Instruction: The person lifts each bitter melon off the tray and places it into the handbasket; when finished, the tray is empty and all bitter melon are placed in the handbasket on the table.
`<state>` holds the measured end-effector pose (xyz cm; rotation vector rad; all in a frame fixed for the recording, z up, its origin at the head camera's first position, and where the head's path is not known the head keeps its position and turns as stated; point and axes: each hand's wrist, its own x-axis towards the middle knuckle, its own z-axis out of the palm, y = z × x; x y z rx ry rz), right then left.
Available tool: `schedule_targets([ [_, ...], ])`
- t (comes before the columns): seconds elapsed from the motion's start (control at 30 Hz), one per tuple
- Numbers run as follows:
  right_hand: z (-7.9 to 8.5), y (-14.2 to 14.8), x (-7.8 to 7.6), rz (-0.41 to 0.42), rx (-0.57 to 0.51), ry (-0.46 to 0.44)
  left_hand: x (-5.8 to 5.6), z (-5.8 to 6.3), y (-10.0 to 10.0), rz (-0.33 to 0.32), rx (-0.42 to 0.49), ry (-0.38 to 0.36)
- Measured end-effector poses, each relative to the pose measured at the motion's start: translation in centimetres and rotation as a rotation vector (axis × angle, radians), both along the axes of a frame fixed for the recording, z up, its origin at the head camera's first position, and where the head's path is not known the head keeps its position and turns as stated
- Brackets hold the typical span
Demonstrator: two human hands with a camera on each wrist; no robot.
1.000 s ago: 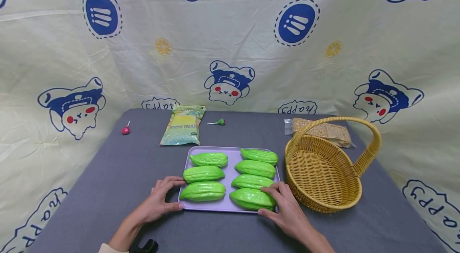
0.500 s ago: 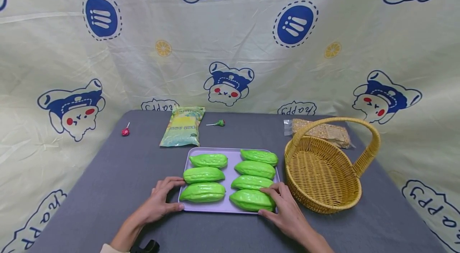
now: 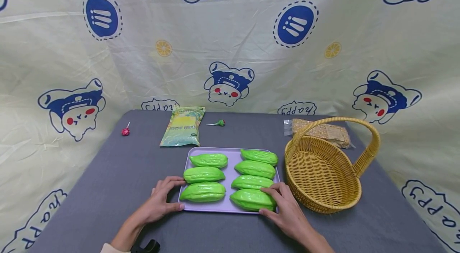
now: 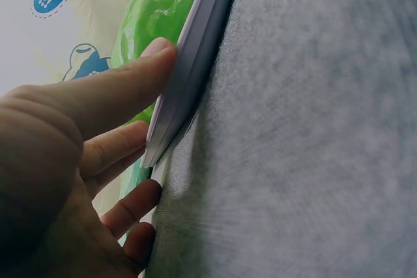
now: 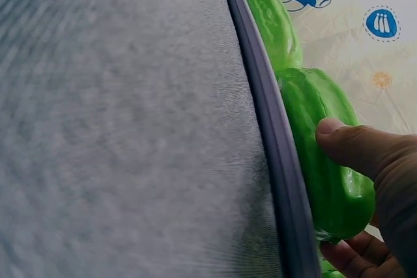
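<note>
A lilac tray [image 3: 230,201] lies on the table with several shiny green bitter melons in two columns, three on the left and more on the right. My left hand [image 3: 159,201] holds the tray's near-left corner. In the left wrist view its thumb [image 4: 153,56] presses the rim, the forefinger reaching round the side. At the near-right corner, my right hand [image 3: 285,211] grips the end of the front bitter melon [image 3: 249,199]. The right wrist view shows the thumb [image 5: 342,136] against this bitter melon's side and fingers round its end, partly hidden.
Right of the tray stands a wicker basket [image 3: 325,169] with a tall handle, close to the right hand. Behind it lies a clear bag of grain-like food [image 3: 323,130]. A green-yellow packet [image 3: 183,126], a green lollipop [image 3: 220,123] and a red lollipop [image 3: 125,130] lie farther back.
Both hands and the tray stay almost in place. The whole head view has shifted very slightly; nothing has been taken hold of or let go.
</note>
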<state>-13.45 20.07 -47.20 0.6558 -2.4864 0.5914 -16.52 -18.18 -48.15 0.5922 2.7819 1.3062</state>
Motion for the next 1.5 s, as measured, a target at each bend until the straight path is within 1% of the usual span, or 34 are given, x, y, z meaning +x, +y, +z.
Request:
schedule_targets([
  [0.2,0.8,0.3,0.3,-0.007,0.006,0.02,0.0,0.2,0.0,0.0,-0.011,-0.02],
  [0.37,1.9,0.6,0.5,0.006,-0.014,0.036,0.0,0.3,0.0,0.001,-0.009,-0.051],
  [0.5,3.0,1.1,0.6,0.004,-0.02,0.054,0.0,0.3,0.1,0.003,0.0,-0.06],
  [0.73,4.6,2.2,0.9,-0.032,-0.027,0.034,0.0,0.0,0.1,0.008,0.009,-0.05],
  [0.87,5.4,3.2,1.0,-0.047,-0.047,0.039,0.0,0.0,0.0,0.006,0.015,-0.048],
  [1.03,6.3,4.6,0.9,-0.093,-0.055,0.05,0.0,-0.1,0.0,0.011,0.008,-0.05],
  [1.27,6.9,6.3,1.1,-0.168,-0.04,0.051,0.0,0.1,0.0,0.01,0.008,-0.056],
  [1.5,7.5,8.2,0.7,-0.195,-0.016,0.067,0.1,0.2,0.1,0.015,0.002,-0.058],
])
